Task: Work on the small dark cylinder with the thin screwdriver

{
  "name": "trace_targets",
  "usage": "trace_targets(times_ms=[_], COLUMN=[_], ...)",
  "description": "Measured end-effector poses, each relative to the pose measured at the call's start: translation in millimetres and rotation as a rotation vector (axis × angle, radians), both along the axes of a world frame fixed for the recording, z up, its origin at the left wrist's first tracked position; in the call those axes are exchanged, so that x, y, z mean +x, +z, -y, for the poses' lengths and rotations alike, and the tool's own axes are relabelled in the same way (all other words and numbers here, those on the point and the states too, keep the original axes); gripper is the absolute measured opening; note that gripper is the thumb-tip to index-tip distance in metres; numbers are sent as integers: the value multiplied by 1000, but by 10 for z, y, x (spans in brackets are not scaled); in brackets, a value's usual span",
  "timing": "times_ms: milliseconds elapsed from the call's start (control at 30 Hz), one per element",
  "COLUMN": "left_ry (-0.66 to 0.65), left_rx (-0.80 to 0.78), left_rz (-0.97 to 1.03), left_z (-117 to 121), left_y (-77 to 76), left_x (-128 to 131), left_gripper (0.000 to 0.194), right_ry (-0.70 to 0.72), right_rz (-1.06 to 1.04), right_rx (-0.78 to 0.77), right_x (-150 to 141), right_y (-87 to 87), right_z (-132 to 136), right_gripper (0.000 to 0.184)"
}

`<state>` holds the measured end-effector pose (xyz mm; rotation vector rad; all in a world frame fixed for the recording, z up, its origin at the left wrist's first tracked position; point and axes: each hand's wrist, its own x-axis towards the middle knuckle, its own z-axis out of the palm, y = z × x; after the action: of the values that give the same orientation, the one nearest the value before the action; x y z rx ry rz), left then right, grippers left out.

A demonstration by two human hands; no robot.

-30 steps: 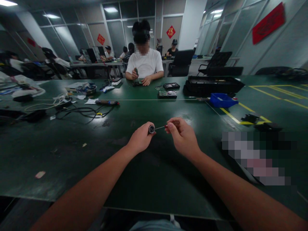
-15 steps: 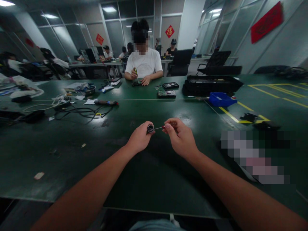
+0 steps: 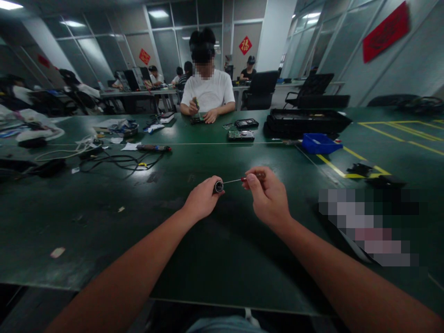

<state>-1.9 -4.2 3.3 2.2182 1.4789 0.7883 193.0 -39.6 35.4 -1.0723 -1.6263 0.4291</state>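
My left hand (image 3: 203, 201) is closed round a small black cylindrical part (image 3: 218, 187), whose round end faces right. My right hand (image 3: 268, 198) pinches the red handle of a thin screwdriver (image 3: 243, 179). Its metal shaft reaches left and its tip sits at the end of the cylindrical part. Both hands hover just above the green table (image 3: 208, 249), near its middle.
Across the table a person in a white shirt (image 3: 208, 92) works on a small device. Circuit boards (image 3: 241, 135), a black case (image 3: 307, 121) and a blue bin (image 3: 321, 144) lie at the right rear. Cables (image 3: 121, 162) and a tool (image 3: 154, 148) lie at the left rear.
My right hand has drawn a little to the right and up, so more of the screwdriver shaft shows between the hands. The left hand has hardly moved.
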Motion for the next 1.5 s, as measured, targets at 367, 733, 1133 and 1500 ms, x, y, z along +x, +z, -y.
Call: trace_targets(times_ms=[367,733,1133,1500], left_ry=[-37,-52,98,126], left_rx=[-27,-49,-12,-36], left_rz=[-71,-40,33,15], left_z=[0,14,-19,-27], left_y=[-17,-13,-28,-27], left_x=[10,10,2,-14], left_gripper=[14,11,13,12], right_ry=[-62,-128,57,223], right_rz=[226,307,801,1053], right_rx=[-17,-37,-261,-222], right_x=[31,39,-96,-216], right_y=[40,74,-101,-209], right_z=[-29,-59,-87,-130], right_gripper=[20,28,15,41])
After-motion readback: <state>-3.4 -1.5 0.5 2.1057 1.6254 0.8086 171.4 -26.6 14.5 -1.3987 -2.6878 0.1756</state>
